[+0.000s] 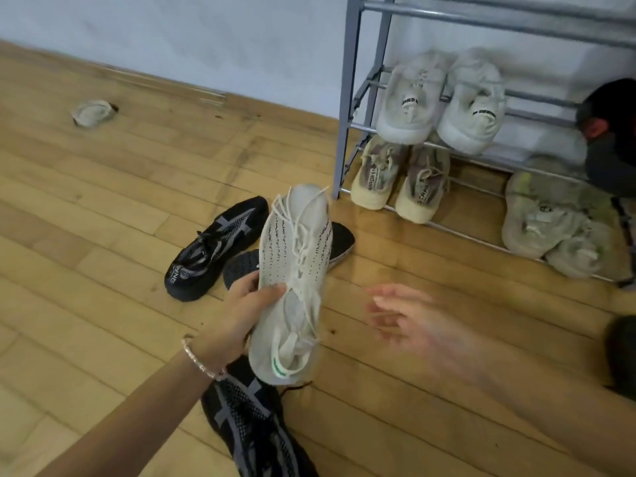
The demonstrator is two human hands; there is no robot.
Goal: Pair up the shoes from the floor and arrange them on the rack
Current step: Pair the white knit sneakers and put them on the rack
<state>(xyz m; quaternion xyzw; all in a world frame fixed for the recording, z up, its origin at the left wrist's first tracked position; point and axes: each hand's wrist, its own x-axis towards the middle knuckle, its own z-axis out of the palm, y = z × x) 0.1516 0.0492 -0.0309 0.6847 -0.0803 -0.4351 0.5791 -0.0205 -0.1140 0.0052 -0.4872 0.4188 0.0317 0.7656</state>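
Observation:
My left hand (237,315) grips a white knit sneaker (292,270) by its side and holds it above the floor, toe pointing away. My right hand (409,318) is blurred, fingers spread, empty, just right of that sneaker. Below it lie black sneakers: one upright (213,249), one partly hidden behind the white shoe (340,239), and another near my arm (251,421). The grey metal rack (347,108) stands at the right with a white pair (440,101) on a shelf, a cream pair (399,180) below, and greenish-grey shoes (547,222) further right.
A lone pale shoe (93,112) lies far left near the wall. A person in dark clothes (609,132) crouches at the right edge by the rack. A dark object (621,352) sits at the lower right edge. Wood floor spreads across the left.

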